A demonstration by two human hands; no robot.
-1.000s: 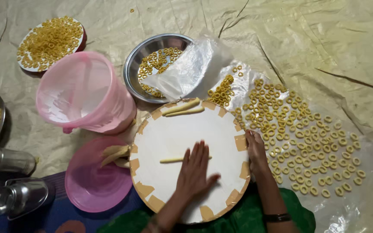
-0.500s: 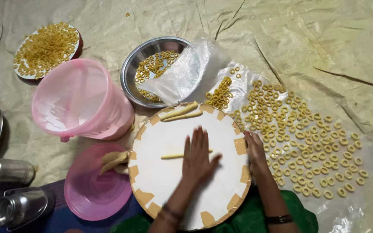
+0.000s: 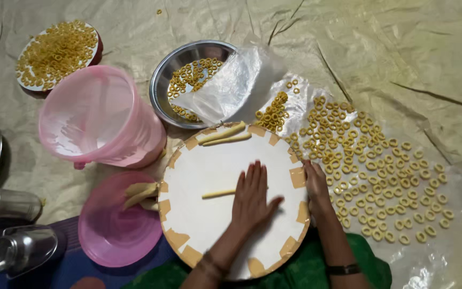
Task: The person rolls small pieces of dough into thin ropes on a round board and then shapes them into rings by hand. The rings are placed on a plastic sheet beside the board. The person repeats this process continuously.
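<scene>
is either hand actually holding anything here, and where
Nothing is gripped. The left hand lies flat, palm down, over one end of a thin dough strip on the round white board. The right hand rests on the board's right rim.

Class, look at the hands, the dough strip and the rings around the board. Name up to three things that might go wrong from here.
1. The left hand lies flat on the thin dough strip on the round white board; uneven pressure may break or flatten it.
2. The right hand rests at the board's edge beside the spread dough rings; a slip might squash the nearest.
3. The pink bucket leans tilted near the board and may roll.
</scene>
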